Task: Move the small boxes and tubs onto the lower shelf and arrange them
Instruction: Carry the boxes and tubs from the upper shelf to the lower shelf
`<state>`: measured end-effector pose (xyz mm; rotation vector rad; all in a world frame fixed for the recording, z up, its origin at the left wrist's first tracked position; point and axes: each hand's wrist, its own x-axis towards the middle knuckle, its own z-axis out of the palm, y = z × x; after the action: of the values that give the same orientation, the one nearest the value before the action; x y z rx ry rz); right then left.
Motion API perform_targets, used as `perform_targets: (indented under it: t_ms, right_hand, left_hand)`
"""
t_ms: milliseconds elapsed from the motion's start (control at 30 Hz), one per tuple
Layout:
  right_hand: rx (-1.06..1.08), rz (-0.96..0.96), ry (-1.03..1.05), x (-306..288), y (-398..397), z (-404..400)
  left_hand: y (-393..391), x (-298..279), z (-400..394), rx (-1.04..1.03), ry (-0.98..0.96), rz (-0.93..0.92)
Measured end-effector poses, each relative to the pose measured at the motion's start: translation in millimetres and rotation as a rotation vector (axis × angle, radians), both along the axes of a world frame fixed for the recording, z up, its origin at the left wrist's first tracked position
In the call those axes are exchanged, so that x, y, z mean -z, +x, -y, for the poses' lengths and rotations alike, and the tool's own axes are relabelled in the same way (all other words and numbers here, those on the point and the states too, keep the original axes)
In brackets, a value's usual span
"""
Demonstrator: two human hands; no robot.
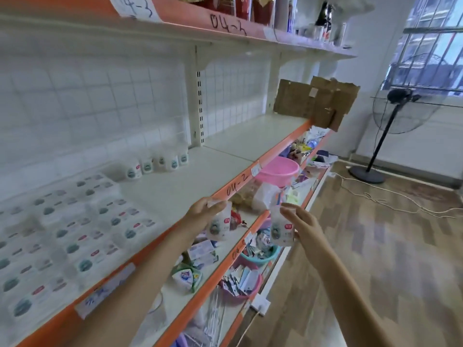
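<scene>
Already many boxes (75, 236) and tubs (160, 162) are arranged on the shelf (200, 176); two more tubs are gripped, one in the left hand (203, 209), one in the right hand (304, 227), and are not yet placed.

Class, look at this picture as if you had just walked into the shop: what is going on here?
A person is stocking a shop shelf. Each hand holds one small white tub: the left hand grips a tub by its top, and the right hand holds another tub. Both tubs are in the air, in front of the orange edge of the shelf marked 04-2. On that shelf, flat white boxes lie in rows at the left, and a few tubs stand near the back wall.
</scene>
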<state>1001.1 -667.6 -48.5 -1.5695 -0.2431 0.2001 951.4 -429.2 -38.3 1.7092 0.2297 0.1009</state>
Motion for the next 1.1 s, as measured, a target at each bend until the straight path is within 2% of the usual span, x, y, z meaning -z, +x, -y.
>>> perform_targets:
  t_ms: [167,333,433,633,733,933,1100]
  right_hand:
    - [-0.169,0.078,-0.001,-14,85,-39]
    - [-0.417,0.126,-0.068,-29,169,-93]
    - [-0.55,0.186,-0.131,-42,206,-129]
    - [-0.857,0.369,-0.205,-73,242,-213]
    - [-0.961,0.428,-0.238,-83,242,-254]
    - [-1.079,0.803,-0.447,-101,235,-320]
    - [-1.179,0.908,-0.647,-104,235,-354]
  left_hand:
    - [54,-13,-37,-0.206,0.021,0.059]
    - [90,-31,-84,-0.47,0.136,0.062]
    - [95,-45,-109,-0.617,0.179,0.057]
    - [87,-69,-139,-0.781,0.232,0.002]
    - [79,-75,-147,-0.83,0.307,-0.087]
    - [80,-75,-165,-0.844,0.388,-0.248]
    - [86,-61,-188,-0.8,0.426,-0.27]
